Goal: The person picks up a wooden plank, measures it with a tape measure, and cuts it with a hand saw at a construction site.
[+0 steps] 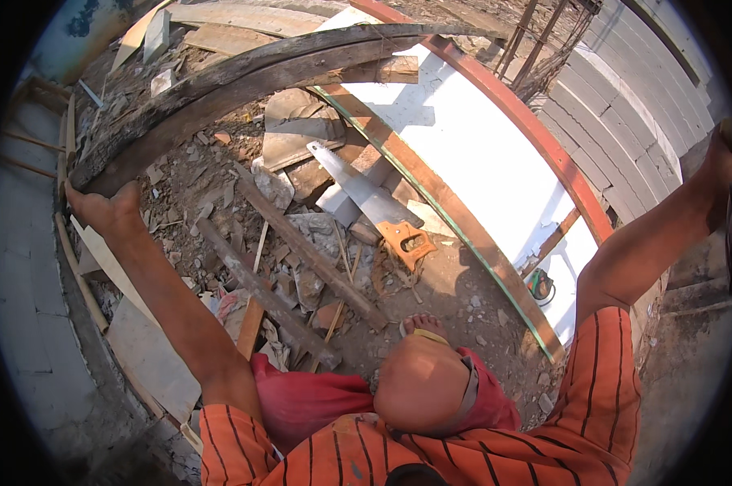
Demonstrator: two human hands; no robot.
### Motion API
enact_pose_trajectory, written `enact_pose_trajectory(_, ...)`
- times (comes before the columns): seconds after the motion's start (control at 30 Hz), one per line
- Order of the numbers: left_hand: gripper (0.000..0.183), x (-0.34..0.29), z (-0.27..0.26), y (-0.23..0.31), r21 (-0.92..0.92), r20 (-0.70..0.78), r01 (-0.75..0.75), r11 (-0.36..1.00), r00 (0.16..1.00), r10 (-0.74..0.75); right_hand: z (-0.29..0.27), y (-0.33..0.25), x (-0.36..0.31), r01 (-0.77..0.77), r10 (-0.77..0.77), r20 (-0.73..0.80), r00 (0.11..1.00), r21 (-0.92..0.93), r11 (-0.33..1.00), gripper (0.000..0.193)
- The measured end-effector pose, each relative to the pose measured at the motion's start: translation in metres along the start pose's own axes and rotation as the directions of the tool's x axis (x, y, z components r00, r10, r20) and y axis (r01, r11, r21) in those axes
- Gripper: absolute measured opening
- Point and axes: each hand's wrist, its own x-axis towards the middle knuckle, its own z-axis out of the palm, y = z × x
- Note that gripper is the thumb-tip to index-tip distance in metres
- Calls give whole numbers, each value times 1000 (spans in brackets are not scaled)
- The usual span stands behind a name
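My left hand (103, 209) grips the near left end of a long, weathered wooden beam (196, 101), its thumb showing below the wood. The beam is raised and runs across the far side over the rubble. At the right rim my right hand (721, 158) is lifted, with its fingers cut off by the picture's dark edge, so what it touches is hidden. A hand saw (366, 190) with an orange handle lies on the debris ahead of my bent knee.
A white panel with a red-painted frame (536, 138) and a brown, green-edged board (431, 198) lies to the right. On it sits a small green-and-black item (541, 285). Loose timbers (309, 247) and broken rubble cover the ground. Grey block walls (617, 105) stand at both sides.
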Motion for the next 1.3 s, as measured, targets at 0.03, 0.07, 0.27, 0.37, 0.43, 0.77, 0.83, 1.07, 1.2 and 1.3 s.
enact_pose_trajectory(0.03,46,6,-3,-1,-14,12,15,1000,1000,-15,-4,10,-1,52,-53,-84,995,-10,999,23)
enact_pose_trajectory(0.07,47,11,-5,-2,-29,24,31,999,999,-30,-7,29,-18,44,-47,-174,984,-26,999,23)
enact_pose_trajectory(0.27,46,-9,13,-5,-42,-22,-42,998,999,41,94,187,-364,-977,961,-275,-17,210,43,25)
enact_pose_trajectory(0.37,45,9,0,10,10,-20,45,999,999,-45,100,152,-388,-951,962,-137,-237,234,-201,27)
enact_pose_trajectory(0.43,45,13,-1,7,-19,45,52,998,998,-51,87,140,-354,-981,979,-129,-161,131,-144,29)
enact_pose_trajectory(0.77,44,19,-16,5,-76,154,87,993,985,-74,-31,10,8,99,-107,-336,936,-40,994,33)
enact_pose_trajectory(0.83,44,14,-8,-1,-64,71,76,995,995,-71,-33,43,-27,41,-58,-442,895,-49,998,31)
enact_pose_trajectory(1.07,44,31,-33,27,-57,13,38,998,999,-37,96,180,-323,-858,961,-275,-40,502,108,29)
enact_pose_trajectory(1.2,44,12,-15,18,-35,65,15,999,998,-12,58,152,-275,-832,959,-282,20,527,172,29)
enact_pose_trajectory(1.3,43,23,-38,17,-41,92,-16,999,996,20,63,144,-252,-789,862,-464,203,444,425,28)
